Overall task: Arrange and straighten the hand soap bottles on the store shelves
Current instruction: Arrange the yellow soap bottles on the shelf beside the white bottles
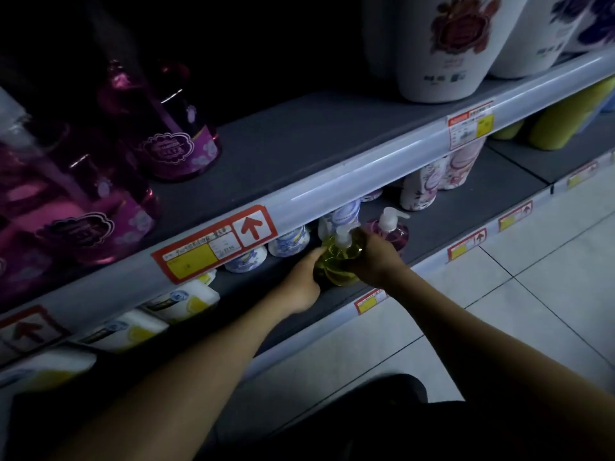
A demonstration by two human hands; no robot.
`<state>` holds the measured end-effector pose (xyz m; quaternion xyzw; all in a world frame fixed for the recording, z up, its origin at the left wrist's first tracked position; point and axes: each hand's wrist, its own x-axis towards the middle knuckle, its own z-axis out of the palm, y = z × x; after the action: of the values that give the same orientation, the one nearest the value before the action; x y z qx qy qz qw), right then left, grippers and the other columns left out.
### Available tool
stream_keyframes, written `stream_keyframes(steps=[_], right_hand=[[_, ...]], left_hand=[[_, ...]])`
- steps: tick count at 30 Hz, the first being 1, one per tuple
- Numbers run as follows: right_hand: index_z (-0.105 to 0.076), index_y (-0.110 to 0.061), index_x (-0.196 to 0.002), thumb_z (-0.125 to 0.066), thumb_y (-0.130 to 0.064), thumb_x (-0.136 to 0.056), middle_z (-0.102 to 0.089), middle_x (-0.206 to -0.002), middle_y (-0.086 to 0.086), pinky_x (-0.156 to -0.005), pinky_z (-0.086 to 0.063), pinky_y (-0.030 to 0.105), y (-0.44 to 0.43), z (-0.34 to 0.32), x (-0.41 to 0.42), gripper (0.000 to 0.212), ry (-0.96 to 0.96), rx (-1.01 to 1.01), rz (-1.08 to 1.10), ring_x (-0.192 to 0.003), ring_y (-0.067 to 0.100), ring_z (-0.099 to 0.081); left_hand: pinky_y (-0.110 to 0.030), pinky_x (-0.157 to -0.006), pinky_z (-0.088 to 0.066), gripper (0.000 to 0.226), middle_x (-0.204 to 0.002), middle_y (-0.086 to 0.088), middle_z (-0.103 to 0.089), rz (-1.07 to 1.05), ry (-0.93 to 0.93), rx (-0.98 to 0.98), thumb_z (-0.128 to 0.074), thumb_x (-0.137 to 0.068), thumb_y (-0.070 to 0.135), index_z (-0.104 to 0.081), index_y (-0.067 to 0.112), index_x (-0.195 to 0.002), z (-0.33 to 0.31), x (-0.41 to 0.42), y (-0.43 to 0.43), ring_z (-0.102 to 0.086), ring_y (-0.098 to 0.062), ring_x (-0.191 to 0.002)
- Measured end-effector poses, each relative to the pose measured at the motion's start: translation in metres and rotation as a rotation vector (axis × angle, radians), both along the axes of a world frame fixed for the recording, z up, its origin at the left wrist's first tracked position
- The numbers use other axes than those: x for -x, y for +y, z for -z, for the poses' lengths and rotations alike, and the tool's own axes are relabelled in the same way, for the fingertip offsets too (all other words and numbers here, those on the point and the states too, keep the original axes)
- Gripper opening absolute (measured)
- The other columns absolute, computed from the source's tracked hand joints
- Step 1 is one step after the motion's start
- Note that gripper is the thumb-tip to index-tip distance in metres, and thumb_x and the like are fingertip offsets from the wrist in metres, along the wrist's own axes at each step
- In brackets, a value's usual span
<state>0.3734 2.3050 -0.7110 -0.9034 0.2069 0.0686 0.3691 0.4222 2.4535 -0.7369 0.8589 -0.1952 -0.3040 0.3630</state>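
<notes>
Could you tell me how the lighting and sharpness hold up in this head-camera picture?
Head view: dim overall, with the upper left nearly black; the pink bottles at left are smeared by blur; the shelf edge strip carries a pale glare streak; the tiled floor is the brightest area; wide-angle bending curves the shelf lines; both hands, left hand and right hand, around the yellow soap bottle stay readable.

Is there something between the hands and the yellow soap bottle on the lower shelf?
No. The left hand and right hand already grip the yellow soap bottle from both sides. A purple pump bottle stands close behind the right hand.
</notes>
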Motion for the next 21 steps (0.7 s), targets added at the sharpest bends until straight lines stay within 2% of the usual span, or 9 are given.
stream_keyframes(steps=[2, 4, 7, 9, 11, 12, 14, 18, 21], right_hand=[[-0.052, -0.008, -0.13, -0.078, -0.018, -0.076, -0.063, -0.122, 0.014, -0.099, -0.045, 0.037, 0.002, 0.003, -0.006, 0.061, -0.023, -0.159, 0.052, -0.115, 0.031, -0.059], [-0.054, -0.003, -0.126, -0.075, -0.006, -0.077, -0.064, -0.121, 0.016, -0.097, -0.045, 0.033, 0.008, 0.005, -0.009, 0.053, -0.07, -0.227, 0.08, -0.114, 0.03, -0.059], [-0.058, -0.006, -0.118, -0.074, -0.011, -0.078, -0.065, -0.119, 0.014, -0.096, -0.046, 0.035, 0.028, 0.008, -0.01, 0.044, -0.053, -0.133, 0.038, -0.113, 0.03, -0.06], [-0.06, -0.006, -0.115, -0.076, -0.009, -0.076, -0.066, -0.117, 0.013, -0.098, -0.047, 0.04, 0.046, 0.011, -0.007, 0.043, -0.048, -0.243, -0.008, -0.112, 0.029, -0.061], [-0.059, -0.005, -0.113, -0.076, -0.005, -0.075, -0.065, -0.11, 0.008, -0.093, -0.049, 0.03, 0.06, 0.008, -0.002, 0.041, -0.049, -0.332, -0.054, -0.106, 0.023, -0.06], [-0.058, -0.005, -0.112, -0.075, -0.002, -0.076, -0.063, -0.105, 0.005, -0.089, -0.048, 0.022, 0.065, 0.006, 0.001, 0.039, -0.044, -0.392, -0.064, -0.102, 0.022, -0.058], [-0.056, -0.005, -0.111, -0.07, 0.004, -0.079, -0.059, -0.104, 0.006, -0.09, -0.049, 0.022, 0.069, 0.0, 0.007, 0.036, -0.039, -0.493, -0.074, -0.102, 0.027, -0.056], [-0.056, -0.006, -0.121, -0.073, -0.002, -0.079, -0.061, -0.112, 0.001, -0.087, -0.047, 0.015, 0.065, -0.03, 0.022, 0.045, -0.063, -0.512, -0.1, -0.105, 0.015, -0.055], [-0.057, -0.01, -0.117, -0.073, -0.011, -0.083, -0.064, -0.106, 0.005, -0.08, -0.056, 0.029, 0.061, -0.059, 0.037, 0.038, -0.038, -0.612, -0.044, -0.093, 0.014, -0.062]], left_hand=[[-0.016, -0.087, -0.04, 0.075, -0.119, 0.008, -0.046, -0.043, 0.032, 0.033, -0.038, -0.076, -0.022, -0.042, 0.029, -0.13, 0.002, -0.002, 0.004, -0.047, -0.009, -0.098], [-0.021, -0.087, -0.043, 0.068, -0.119, 0.004, -0.048, -0.085, 0.066, 0.076, -0.04, -0.076, -0.023, -0.041, 0.03, -0.118, 0.003, 0.0, 0.01, -0.049, -0.011, -0.101], [-0.031, -0.095, -0.046, 0.062, -0.128, -0.007, -0.052, -0.17, 0.121, 0.119, -0.047, -0.082, -0.018, -0.039, 0.02, -0.13, 0.002, 0.003, 0.021, -0.053, -0.02, -0.113], [-0.022, -0.093, -0.044, 0.054, -0.13, -0.009, -0.054, -0.191, 0.099, 0.122, -0.054, -0.084, -0.011, -0.044, 0.017, -0.129, 0.004, 0.003, 0.033, -0.053, -0.023, -0.116], [-0.017, -0.088, -0.046, 0.046, -0.126, -0.009, -0.058, -0.219, 0.115, 0.145, -0.061, -0.085, -0.003, -0.05, 0.012, -0.128, 0.006, 0.006, 0.047, -0.055, -0.026, -0.116], [-0.026, -0.091, -0.049, 0.044, -0.124, -0.008, -0.06, -0.25, 0.188, 0.168, -0.064, -0.085, 0.002, -0.053, 0.013, -0.126, 0.007, 0.009, 0.054, -0.056, -0.028, -0.115], [-0.047, -0.097, -0.048, 0.053, -0.124, -0.006, -0.061, -0.269, 0.236, 0.18, -0.073, -0.076, 0.004, -0.054, 0.018, -0.124, 0.01, 0.017, 0.065, -0.056, -0.026, -0.117], [-0.05, -0.103, -0.042, 0.078, -0.127, -0.002, -0.061, -0.242, 0.359, 0.347, -0.081, -0.063, -0.004, -0.05, 0.023, -0.128, 0.007, 0.027, 0.079, -0.056, -0.021, -0.12], [-0.051, -0.102, -0.044, 0.082, -0.124, -0.004, -0.065, -0.123, 0.466, 0.412, -0.082, -0.06, -0.007, -0.05, 0.02, -0.13, -0.008, 0.03, 0.084, -0.059, -0.022, -0.117]])
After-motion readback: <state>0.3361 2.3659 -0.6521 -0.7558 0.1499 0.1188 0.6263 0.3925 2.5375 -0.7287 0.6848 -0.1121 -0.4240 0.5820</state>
